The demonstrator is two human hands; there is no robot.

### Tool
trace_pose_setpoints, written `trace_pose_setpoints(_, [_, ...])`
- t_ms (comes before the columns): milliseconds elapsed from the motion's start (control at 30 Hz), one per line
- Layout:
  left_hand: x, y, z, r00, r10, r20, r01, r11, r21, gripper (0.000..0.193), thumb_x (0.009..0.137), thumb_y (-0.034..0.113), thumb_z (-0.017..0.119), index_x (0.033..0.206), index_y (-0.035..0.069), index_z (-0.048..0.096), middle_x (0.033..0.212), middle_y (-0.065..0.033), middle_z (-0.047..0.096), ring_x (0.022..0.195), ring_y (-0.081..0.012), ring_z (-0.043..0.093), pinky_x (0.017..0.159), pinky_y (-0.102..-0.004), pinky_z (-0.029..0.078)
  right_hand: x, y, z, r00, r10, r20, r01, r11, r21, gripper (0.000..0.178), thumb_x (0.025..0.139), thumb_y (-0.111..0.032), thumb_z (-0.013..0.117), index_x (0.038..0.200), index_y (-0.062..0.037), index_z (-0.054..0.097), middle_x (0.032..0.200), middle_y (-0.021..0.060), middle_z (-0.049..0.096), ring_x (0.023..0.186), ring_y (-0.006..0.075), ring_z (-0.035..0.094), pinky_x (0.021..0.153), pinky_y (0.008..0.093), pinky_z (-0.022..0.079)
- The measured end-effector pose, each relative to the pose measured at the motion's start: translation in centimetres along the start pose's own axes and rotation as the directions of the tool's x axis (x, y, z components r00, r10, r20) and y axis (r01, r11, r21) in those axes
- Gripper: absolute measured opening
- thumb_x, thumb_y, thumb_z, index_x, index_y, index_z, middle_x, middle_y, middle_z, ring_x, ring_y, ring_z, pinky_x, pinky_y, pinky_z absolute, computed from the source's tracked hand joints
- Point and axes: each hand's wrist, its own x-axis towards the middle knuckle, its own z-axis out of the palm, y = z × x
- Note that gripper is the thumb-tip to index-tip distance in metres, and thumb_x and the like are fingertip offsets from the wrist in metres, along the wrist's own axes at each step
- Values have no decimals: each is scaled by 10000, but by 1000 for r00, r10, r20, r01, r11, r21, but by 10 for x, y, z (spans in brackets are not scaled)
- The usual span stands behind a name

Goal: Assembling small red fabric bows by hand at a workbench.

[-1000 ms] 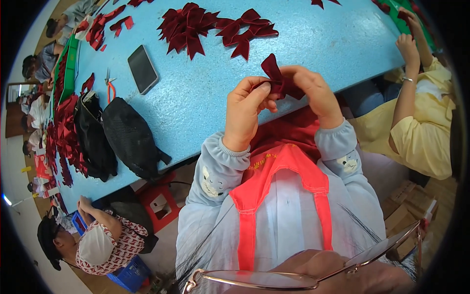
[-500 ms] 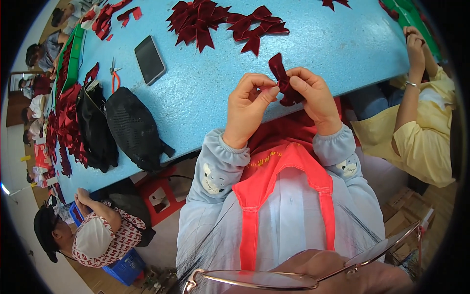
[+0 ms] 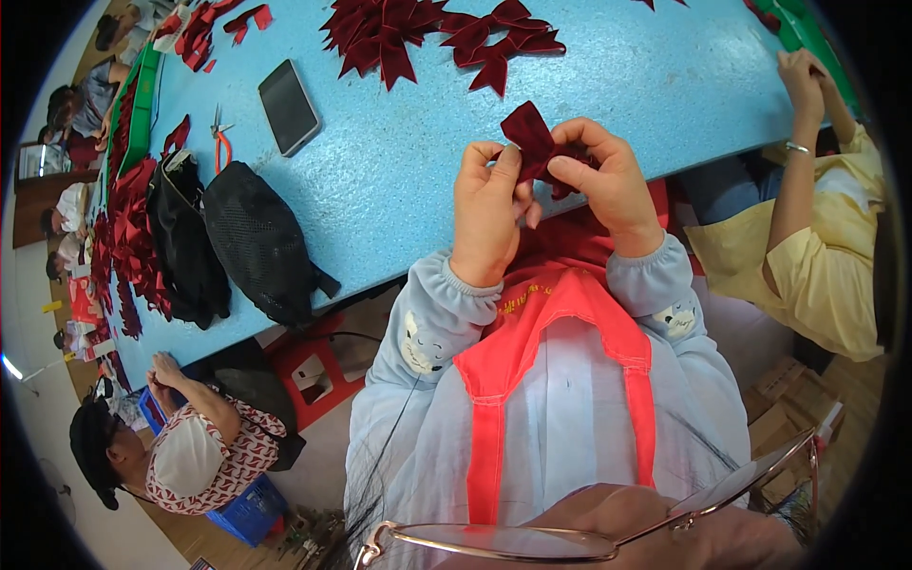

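A dark red velvet bow (image 3: pixel 530 133) is held between my hands just above the table's near edge. My left hand (image 3: pixel 487 204) pinches its left side between thumb and fingers. On the other side, my right hand (image 3: pixel 606 185) grips the bow near its middle, thumb on top. One flat loop stands up from the fingers; the rest is partly hidden behind them. Farther back lie a heap of finished-looking dark red bows (image 3: pixel 385 33) and a looser group of bows (image 3: pixel 501 43).
Left on the blue table (image 3: pixel 399 190) are a phone (image 3: pixel 290 106), orange-handled pliers (image 3: pixel 222 142), a black mesh pouch (image 3: pixel 256 242) and a black bag (image 3: pixel 185 247). Red ribbon pieces (image 3: pixel 133 228) pile by a green tray (image 3: pixel 142 104). People sit at left and right.
My left hand has moved right and up against the bow and now pinches it. The bow has turned so its loop leans left and shows broader.
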Motion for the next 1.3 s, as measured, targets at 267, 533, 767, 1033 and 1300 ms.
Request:
trace_pose_setpoints(267, [0, 0, 4, 1000, -26, -8, 26, 1000, -14, 131, 891, 107, 574, 973, 42, 496, 717, -18, 554, 593, -90, 520, 545, -251, 462, 7, 5, -7, 996, 53, -68, -36, 971, 236, 207, 835, -68, 611, 1033, -19, 575, 908, 6, 596, 791, 72, 557, 703, 213, 459])
trace_pose_setpoints(533, [1, -1, -4, 965, 246, 93, -262, 874, 409, 160, 856, 96, 614, 982, 8, 569, 845, -36, 631, 739, -99, 577, 601, -233, 461, 7, -11, 3, 989, 120, 91, -127, 989, 79, 231, 820, -71, 602, 1039, -10, 559, 906, 17, 605, 770, 79, 560, 693, 224, 467])
trace_pose_setpoints(767, [1, 10, -12, 996, -58, 71, 20, 892, 452, 160, 853, 72, 581, 996, 1, 565, 854, -59, 615, 705, -127, 563, 622, -266, 481, 10, -3, -2, 974, 130, 183, -113, 989, -99, 217, 793, -44, 579, 1004, -11, 541, 895, 17, 599, 740, 77, 549, 666, 225, 463])
trace_pose_setpoints(1033, [3, -3, -16, 968, -233, 95, 244, 962, -121, 188, 842, 50, 550, 1025, 7, 544, 828, -64, 598, 685, -143, 561, 616, -310, 509, 13, -3, 0, 977, 136, 162, -137, 991, -7, 265, 800, -22, 556, 1064, 2, 534, 908, 17, 597, 759, 76, 542, 687, 221, 455])
trace_pose_setpoints(1300, [3, 3, -18, 992, -121, -30, 117, 989, -94, 236, 853, 71, 562, 1077, 5, 530, 862, -69, 603, 725, -167, 582, 675, -328, 519, 13, -2, -4, 997, -14, 77, 24, 990, -139, 371, 813, 21, 527, 1182, -8, 514, 990, 37, 600, 871, 91, 550, 724, 239, 467])
